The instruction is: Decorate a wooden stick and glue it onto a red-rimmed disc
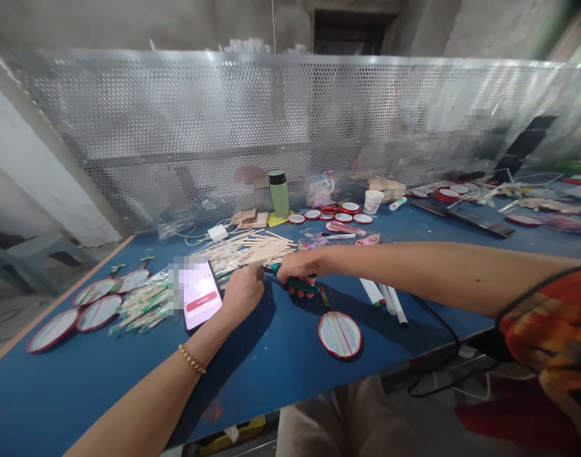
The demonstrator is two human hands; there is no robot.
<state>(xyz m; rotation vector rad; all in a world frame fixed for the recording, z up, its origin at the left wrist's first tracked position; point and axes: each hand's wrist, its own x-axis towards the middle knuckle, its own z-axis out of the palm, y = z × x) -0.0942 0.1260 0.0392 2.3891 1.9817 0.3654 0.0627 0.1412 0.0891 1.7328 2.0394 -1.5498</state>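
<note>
My right hand [300, 268] is wrapped round green-handled pliers [304, 286], whose dark jaws point left. My left hand [245, 289], a gold bead bracelet on its wrist, is closed right at the jaws; what its fingers hold is too small and covered to make out. Just beyond both hands lies a heap of pale wooden sticks [266, 246], partly in clear wrapping. In front of my right hand a round white disc with a red rim [340, 335] lies flat, its short handle towards the pliers. A lit phone [200, 295] rests beside my left wrist.
Several red-rimmed discs [100, 313] and wrapped green-tipped sticks [148, 304] lie at left. White marker-like tubes [390, 299] lie under my right forearm. Farther back stand a green bottle [279, 195] and a paper cup [373, 202], before a perforated metal screen [214, 127].
</note>
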